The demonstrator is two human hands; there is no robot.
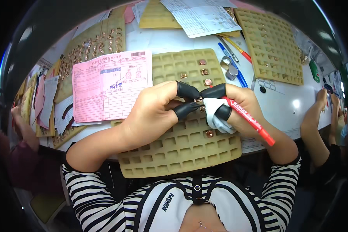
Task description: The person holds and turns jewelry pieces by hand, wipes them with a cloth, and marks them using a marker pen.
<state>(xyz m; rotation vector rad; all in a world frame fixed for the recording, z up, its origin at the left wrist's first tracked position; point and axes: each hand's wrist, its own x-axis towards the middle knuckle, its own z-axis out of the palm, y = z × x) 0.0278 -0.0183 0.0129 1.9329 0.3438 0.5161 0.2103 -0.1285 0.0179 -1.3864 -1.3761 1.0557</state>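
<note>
My left hand (pixel 155 111), with black finger cots on thumb and forefinger, pinches a small rose-gold jewellery piece (pixel 198 100). Fingertips of my right hand (pixel 243 104), also in black cots, meet it there and partly hide it. A red marker pen (pixel 250 120) lies across my right hand, its capped end pointing down to the right. Bunched under those fingers is a white cloth (pixel 216 111). Both hands are above a yellowish tray (pixel 178 159) of square pockets. In some of these sit gold-coloured pieces, among them a round pink-topped one (pixel 202 62) and one lower down (pixel 209 133).
A pink printed form (pixel 87 98) overlaps the tray's left side. Behind it stands a tray of rings (pixel 92 43). To the right lie a metal loupe (pixel 230 71), blue pens (pixel 237 72) and another pocketed tray (pixel 272 46). Other people's arms (pixel 313 124) reach in at both sides.
</note>
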